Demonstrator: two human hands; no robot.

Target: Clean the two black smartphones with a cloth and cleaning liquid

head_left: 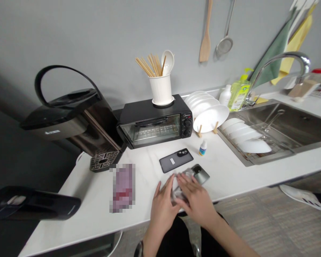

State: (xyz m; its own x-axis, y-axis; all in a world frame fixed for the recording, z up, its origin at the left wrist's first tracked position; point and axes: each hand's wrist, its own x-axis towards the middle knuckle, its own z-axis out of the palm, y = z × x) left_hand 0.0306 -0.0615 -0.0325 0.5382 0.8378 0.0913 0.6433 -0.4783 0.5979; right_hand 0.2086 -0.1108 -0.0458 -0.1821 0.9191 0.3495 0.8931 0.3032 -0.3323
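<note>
A crumpled greyish cloth [176,194] lies between my hands at the counter's front edge, covering part of a grey phone [202,175]. My right hand [194,196] is closed over the cloth, its fingers on top and its thumb along the near side. Against the cloth's left side rests my left hand [163,205], fingers stretched out and thumb apart. A dark phone [176,160] with a small white label lies just beyond, camera side up. Right of it stands a small white bottle [202,148] with a blue label.
A toaster oven [155,123] stands behind, topped by a utensil holder [161,89]. To the left are a pixelated purple item [123,187] and a black drink machine [96,125]. Racked plates [211,117] and a sink [296,142] holding bowls are at right.
</note>
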